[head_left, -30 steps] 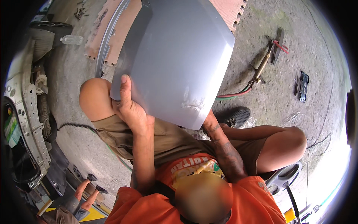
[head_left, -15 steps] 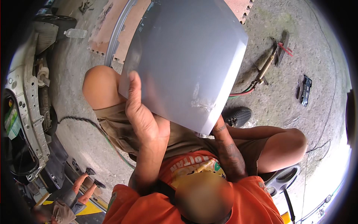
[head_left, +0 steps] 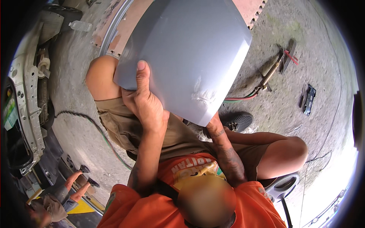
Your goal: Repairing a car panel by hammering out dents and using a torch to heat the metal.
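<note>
A broad silver car body panel (head_left: 186,49) lies tilted over my lap, its near end toward me. Pale scuffs mark its surface close to the near right corner. My left hand (head_left: 149,106) is closed on the near left edge, thumb pressed on the top face and fingers curled below. At the near right corner, my right hand (head_left: 214,123) reaches beneath the panel. Its fingers are hidden there, so its hold cannot be made out.
On the right, a torch-like metal tool (head_left: 272,72) with red and green hoses and a black part (head_left: 309,99) lie on concrete. Foam mats (head_left: 251,9) and a plastic bottle (head_left: 80,26) are farther off. A stripped car body (head_left: 28,110) and another person (head_left: 57,201) are left.
The panel's near end has shifted slightly left and away from me. My left thumb has come farther onto its top face, and the fingers have wrapped the edge.
</note>
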The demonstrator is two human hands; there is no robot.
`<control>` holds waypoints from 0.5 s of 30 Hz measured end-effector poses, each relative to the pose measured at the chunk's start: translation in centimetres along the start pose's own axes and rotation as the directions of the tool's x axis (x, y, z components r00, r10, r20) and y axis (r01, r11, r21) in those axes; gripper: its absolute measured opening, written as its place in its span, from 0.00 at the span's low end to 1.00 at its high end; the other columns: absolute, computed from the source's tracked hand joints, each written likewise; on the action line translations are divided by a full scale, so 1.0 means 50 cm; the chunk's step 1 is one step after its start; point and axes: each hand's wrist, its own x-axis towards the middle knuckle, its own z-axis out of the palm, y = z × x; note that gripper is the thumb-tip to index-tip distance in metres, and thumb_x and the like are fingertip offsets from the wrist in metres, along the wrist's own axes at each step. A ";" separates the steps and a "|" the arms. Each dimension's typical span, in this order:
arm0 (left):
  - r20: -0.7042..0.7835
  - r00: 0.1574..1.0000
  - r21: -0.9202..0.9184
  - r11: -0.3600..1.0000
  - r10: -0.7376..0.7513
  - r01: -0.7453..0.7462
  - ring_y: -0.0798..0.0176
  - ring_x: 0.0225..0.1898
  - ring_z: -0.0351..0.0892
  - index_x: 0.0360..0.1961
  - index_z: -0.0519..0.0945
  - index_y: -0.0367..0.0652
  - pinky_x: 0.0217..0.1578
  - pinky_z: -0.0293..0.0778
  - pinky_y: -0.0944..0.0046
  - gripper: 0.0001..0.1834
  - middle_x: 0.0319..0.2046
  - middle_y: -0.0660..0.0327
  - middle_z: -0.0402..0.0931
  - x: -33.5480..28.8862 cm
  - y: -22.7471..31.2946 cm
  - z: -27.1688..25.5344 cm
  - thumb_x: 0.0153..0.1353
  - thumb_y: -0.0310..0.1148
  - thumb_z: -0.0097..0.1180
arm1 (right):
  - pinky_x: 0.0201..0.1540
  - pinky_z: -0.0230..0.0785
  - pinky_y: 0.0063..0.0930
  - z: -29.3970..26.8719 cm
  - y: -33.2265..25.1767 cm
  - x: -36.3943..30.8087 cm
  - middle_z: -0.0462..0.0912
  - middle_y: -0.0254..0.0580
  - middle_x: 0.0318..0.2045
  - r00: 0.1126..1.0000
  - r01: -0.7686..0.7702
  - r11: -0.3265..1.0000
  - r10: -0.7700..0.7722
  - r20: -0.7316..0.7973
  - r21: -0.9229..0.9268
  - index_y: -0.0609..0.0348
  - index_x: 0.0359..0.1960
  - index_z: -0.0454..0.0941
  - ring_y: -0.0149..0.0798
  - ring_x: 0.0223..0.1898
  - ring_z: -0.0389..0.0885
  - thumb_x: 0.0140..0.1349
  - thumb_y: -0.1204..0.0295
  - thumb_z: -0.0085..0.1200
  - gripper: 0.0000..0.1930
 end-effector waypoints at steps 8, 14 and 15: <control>-0.019 1.000 -0.006 1.000 0.000 0.000 0.63 0.48 0.77 0.54 0.72 0.32 0.50 0.75 0.64 0.25 0.49 0.56 0.76 0.003 -0.015 -0.012 0.62 0.37 0.65 | 0.50 0.76 0.36 0.000 -0.027 0.005 0.79 0.48 0.50 0.995 -0.095 0.991 0.098 -0.025 0.092 0.66 0.58 0.68 0.42 0.47 0.81 0.69 0.69 0.48 0.19; 0.004 1.000 0.002 1.000 0.001 -0.001 0.64 0.48 0.77 0.56 0.72 0.32 0.51 0.74 0.65 0.27 0.49 0.56 0.76 0.002 -0.012 -0.008 0.62 0.37 0.65 | 0.49 0.77 0.33 0.008 0.011 0.001 0.79 0.48 0.51 0.993 -0.090 0.993 0.096 -0.073 0.075 0.66 0.58 0.68 0.40 0.47 0.81 0.67 0.70 0.52 0.21; 0.018 1.000 0.000 1.000 -0.012 0.012 0.64 0.48 0.77 0.56 0.72 0.32 0.51 0.74 0.65 0.27 0.49 0.57 0.77 0.001 -0.006 -0.003 0.62 0.37 0.65 | 0.49 0.77 0.33 0.007 0.011 -0.007 0.79 0.48 0.51 0.993 -0.096 0.988 0.104 -0.062 0.124 0.66 0.59 0.68 0.40 0.47 0.81 0.67 0.70 0.52 0.21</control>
